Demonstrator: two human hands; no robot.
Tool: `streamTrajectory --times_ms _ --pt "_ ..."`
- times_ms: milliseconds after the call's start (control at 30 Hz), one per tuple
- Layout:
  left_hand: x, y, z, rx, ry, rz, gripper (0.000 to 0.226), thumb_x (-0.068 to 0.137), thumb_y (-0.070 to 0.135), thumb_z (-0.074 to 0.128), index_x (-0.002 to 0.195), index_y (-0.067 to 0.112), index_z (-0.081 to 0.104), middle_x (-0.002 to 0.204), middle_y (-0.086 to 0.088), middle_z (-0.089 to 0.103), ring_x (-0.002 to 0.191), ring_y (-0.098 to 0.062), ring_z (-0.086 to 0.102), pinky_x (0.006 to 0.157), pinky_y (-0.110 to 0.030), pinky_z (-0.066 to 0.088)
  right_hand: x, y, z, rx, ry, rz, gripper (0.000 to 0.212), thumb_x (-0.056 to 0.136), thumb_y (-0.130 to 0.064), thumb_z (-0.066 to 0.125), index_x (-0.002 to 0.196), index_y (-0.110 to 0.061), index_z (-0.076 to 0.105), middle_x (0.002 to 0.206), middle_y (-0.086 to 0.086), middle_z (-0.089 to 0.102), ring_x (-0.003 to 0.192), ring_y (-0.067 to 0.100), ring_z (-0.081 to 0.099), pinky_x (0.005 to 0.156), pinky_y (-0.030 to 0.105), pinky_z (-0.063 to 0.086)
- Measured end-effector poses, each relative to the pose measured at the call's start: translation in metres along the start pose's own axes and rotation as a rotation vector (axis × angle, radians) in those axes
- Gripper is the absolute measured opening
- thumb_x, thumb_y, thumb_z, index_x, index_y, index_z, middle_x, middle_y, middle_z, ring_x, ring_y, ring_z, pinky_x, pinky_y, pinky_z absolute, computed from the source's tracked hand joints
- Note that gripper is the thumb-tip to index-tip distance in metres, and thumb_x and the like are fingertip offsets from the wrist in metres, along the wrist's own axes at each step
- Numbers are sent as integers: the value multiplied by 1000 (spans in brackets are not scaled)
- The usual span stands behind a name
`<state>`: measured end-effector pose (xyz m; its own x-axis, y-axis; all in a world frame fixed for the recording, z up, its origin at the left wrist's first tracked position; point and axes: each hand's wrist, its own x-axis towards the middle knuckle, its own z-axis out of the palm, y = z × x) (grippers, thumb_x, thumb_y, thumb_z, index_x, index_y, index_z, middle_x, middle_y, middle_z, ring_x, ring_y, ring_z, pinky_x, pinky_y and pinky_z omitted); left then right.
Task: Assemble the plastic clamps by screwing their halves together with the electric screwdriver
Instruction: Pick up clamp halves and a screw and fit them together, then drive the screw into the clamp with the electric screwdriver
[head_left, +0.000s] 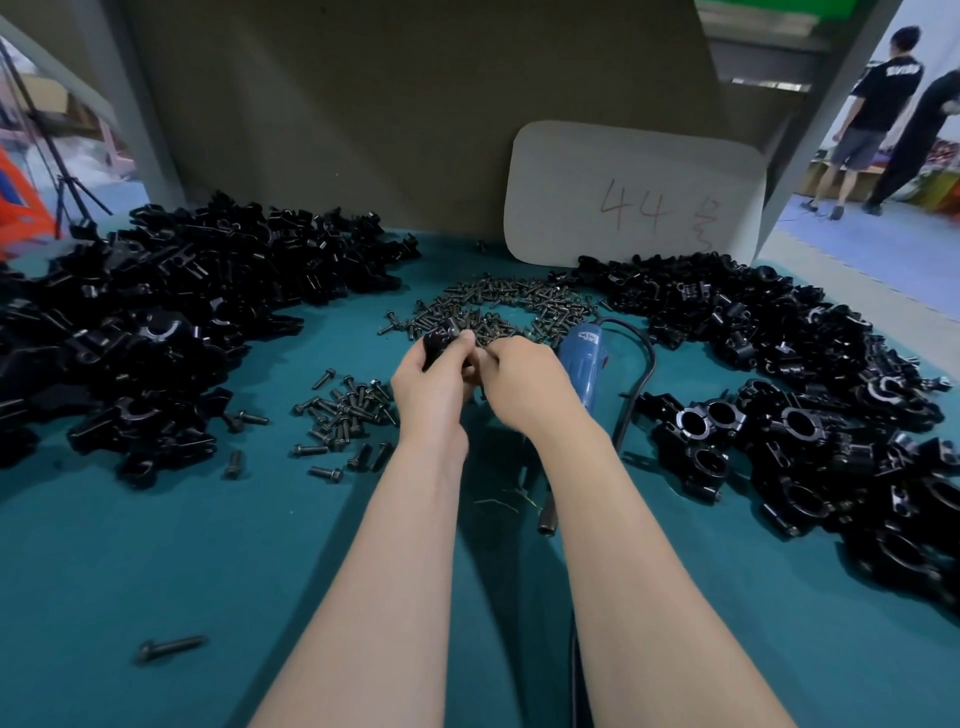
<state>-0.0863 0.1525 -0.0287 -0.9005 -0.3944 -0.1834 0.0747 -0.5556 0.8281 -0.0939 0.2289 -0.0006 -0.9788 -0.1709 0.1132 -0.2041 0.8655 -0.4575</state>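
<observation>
My left hand (434, 382) grips a black plastic clamp (440, 340) above the middle of the teal table. My right hand (524, 384) is close against it, fingers curled inward at the clamp; what they pinch is hidden. The blue electric screwdriver (586, 364) lies on the table just right of my right hand, its black cord looping toward me. A ring of small dark screws (498, 306) lies beyond my hands, and a smaller heap of longer bolts (345, 415) lies to the left of my left wrist.
A big pile of loose black clamp halves (171, 312) covers the left of the teal table (182, 571). Black clamps (810, 415) fill the right side. A white card marked 44 (634, 197) leans on the back panel. One bolt (169, 648) lies near left. Two people stand far right.
</observation>
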Motion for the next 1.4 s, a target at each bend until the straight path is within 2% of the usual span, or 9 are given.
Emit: streamTrajectory --times_ms 200,367,467,633,767,933,1067,1200,1400 --pt "1 -6 1 67 26 6 10 89 10 66 83 17 64 80 -2 64 77 -18 56 75 -32 48 3 -4 -2 -64 75 27 18 95 -14 51 107 -6 62 101 13 64 82 25 56 68 30 44" --pt "4 -4 -2 25 31 -12 5 90 12 66 86 14 63 80 -3 65 68 -15 58 57 -21 48 -2 -9 9 -17 93 12 15 99 -19 43 100 -8 54 97 11 61 80 25 51 66 30 36" --pt "4 2 -3 -65 20 -63 7 90 17 66 93 12 62 82 -3 66 63 -10 59 50 -17 48 -1 -9 6 66 89 3 25 101 -33 40 95 -12 53 88 6 57 90 27 59 68 31 37" --pt "3 3 -4 -137 -12 -101 7 91 15 65 91 13 58 102 -11 66 77 -14 68 75 -23 56 4 28 -22 -95 94 332 74 86 -53 60 143 -14 32 143 17 35 129 37 38 102 44 37" --pt "4 3 -1 -217 -44 -154 7 90 9 65 87 9 58 86 -10 64 72 -16 66 65 -21 58 1 49 -19 53 -32 503 85 82 -44 71 142 -8 23 135 18 41 117 35 50 85 36 42" --pt "6 7 -5 -309 -102 -253 9 90 7 64 95 4 57 80 -13 64 71 -20 69 61 -23 59 0 62 -34 543 142 506 31 78 -21 71 93 -5 49 82 7 56 66 20 52 54 27 41" --pt "6 7 -4 -198 -89 -171 6 92 8 63 92 6 57 88 -14 67 72 -19 70 68 -23 59 -2 63 -57 1320 172 483 18 80 -1 61 92 -4 49 96 13 58 81 24 62 72 34 57" --pt "8 1 -7 386 117 153 13 93 22 63 82 21 56 83 -2 70 77 -17 70 72 -28 55 -3 59 -64 1736 335 439 14 83 4 52 90 -8 48 96 11 52 82 25 57 80 42 53" --pt "6 1 -11 788 172 290 14 92 29 62 100 18 60 86 -6 71 83 -23 69 76 -39 56 -1 54 -58 2024 506 438 38 87 -36 67 112 -14 48 107 9 57 95 28 63 93 51 50"
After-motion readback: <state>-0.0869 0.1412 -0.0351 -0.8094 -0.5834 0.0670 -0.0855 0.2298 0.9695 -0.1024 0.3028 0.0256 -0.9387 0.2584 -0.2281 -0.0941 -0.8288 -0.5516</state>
